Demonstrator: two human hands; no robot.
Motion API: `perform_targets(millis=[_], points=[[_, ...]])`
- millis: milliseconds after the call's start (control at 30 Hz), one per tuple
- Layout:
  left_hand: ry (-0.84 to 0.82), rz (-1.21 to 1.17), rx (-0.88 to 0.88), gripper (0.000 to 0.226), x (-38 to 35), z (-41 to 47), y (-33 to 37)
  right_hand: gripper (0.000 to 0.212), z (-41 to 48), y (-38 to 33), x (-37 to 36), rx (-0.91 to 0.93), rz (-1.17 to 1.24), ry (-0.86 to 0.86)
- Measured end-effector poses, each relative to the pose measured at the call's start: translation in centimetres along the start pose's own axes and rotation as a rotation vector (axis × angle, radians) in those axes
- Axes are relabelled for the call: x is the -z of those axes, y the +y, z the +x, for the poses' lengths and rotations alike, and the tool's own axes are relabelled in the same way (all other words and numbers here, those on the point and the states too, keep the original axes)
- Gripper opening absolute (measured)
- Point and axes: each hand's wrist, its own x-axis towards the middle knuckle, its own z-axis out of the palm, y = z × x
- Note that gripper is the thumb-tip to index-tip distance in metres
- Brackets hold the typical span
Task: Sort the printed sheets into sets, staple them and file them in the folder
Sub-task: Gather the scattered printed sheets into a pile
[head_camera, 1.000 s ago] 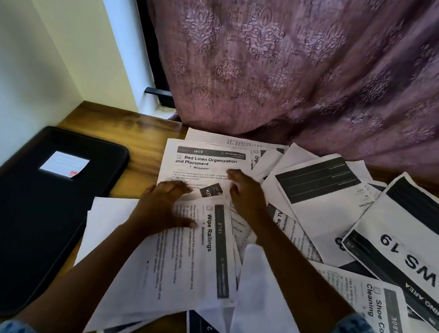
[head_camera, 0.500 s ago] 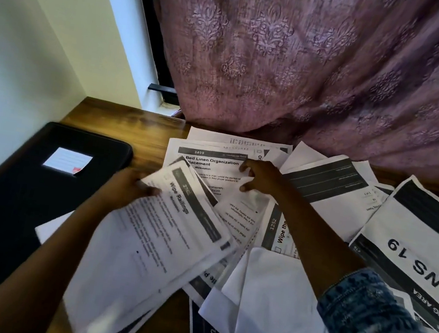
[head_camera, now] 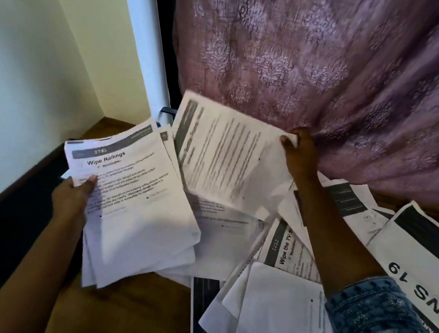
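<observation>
Head view: I see the left hand [head_camera: 71, 197] gripping the Wipe Railings stack [head_camera: 136, 211] above the desk [head_camera: 153, 306]; the right hand [head_camera: 302, 161] has its fingers [head_camera: 287, 144] pinching a raised sheet [head_camera: 222, 155] by its corner, likely to join that set.

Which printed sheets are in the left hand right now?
The stack topped by the Wipe Railings sheet, the left hand gripping its edge; the right hand holds up a separate blurred sheet.
</observation>
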Motion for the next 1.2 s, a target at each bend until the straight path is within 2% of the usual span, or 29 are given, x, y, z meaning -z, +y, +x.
perform_targets(millis=[67,167,267,400,467,533,567,633,733,800,867,933,1000,1100,1200], points=[[0.042,-0.057,0.071,0.035,0.0,-0.9,-0.6,0.032,0.3,0.2,0.7,-0.071,0.019,0.117],[0.016,-0.099,0.179,0.037,-0.6,-2.4,-2.0,0.035,-0.5,0.1,1.5,-0.228,0.101,0.198],[-0.039,-0.133,0.290,0.032,-2.0,-4.2,-3.3,0.032,-4.2,0.1,0.8,-0.367,0.083,0.145],[-0.087,-0.160,0.310,0.032,-3.8,-7.0,-4.4,0.024,-12.8,0.2,-2.5,-0.400,0.123,-0.010],[-0.129,-0.211,0.341,0.045,-3.9,-6.5,-5.2,0.022,-17.0,0.0,-3.7,-0.392,0.089,-0.081],[-0.183,-0.159,0.367,0.061,-3.8,-5.7,-6.5,0.021,-19.7,0.1,-4.6,-0.381,0.080,-0.102],[-0.202,-0.105,0.347,0.055,-3.9,-6.4,-6.4,0.022,-20.5,0.0,-4.6,-0.383,0.070,-0.116],[-0.198,-0.015,0.214,0.025,-4.2,-8.3,-5.6,0.027,-21.0,-0.1,-4.5,-0.346,0.031,-0.161],[-0.108,0.089,0.042,0.033,-4.0,-9.5,-5.7,0.050,-21.0,-0.4,-3.2,-0.153,-0.027,-0.185],[-0.074,0.042,-0.027,0.029,-3.2,-9.1,-5.4,0.060,-21.1,-0.4,-1.4,-0.012,-0.101,-0.151],[-0.063,-0.081,-0.075,0.026,-2.2,-8.3,-5.1,0.057,-21.6,0.5,0.5,0.059,-0.270,-0.120],[-0.082,-0.189,-0.107,0.030,-1.6,-8.1,-4.9,0.058,-22.7,2.0,2.4,0.011,-0.498,-0.139],[-0.098,-0.256,-0.095,0.039,-1.4,-8.4,-4.2,0.063,-23.6,3.8,3.6,-0.103,-0.620,-0.198],[-0.240,-0.322,-0.012,0.042,-1.6,-9.3,-3.4,0.068,-24.4,6.2,3.6,-0.154,-0.532,-0.323],[-0.486,-0.291,0.092,0.046,-2.5,-10.1,-3.5,0.064,-23.4,6.6,3.7,-0.047,-0.156,-0.385]])
